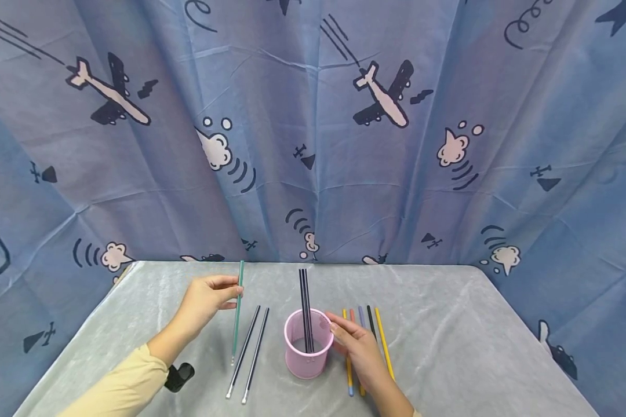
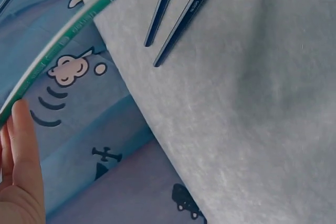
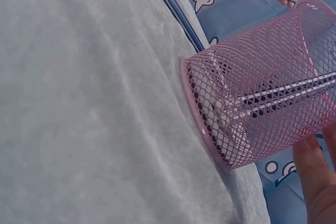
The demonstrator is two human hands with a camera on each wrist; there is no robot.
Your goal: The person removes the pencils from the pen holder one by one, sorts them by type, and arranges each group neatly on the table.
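Note:
My left hand (image 1: 206,301) pinches a green pencil (image 1: 237,324) near its upper part, holding it nearly upright with the pale eraser end down. Printed lettering shows on the pencil (image 2: 68,35) in the left wrist view. Two dark blue pencils (image 1: 244,350) lie on the table beside it, pale ends toward me. A pink mesh pen cup (image 1: 305,369) stands upright at the middle, with several dark pencils (image 1: 305,295) leaning inside. My right hand (image 1: 362,350) grips the cup's right side at the rim, thumb and fingers on the wall.
Under and beside my right hand lies a row of pencils, among them a yellow one (image 1: 385,344) and a black one (image 1: 371,321). Grey cloth covers the table (image 1: 464,347). Behind its far edge hangs a blue curtain (image 1: 313,145) printed with airplanes.

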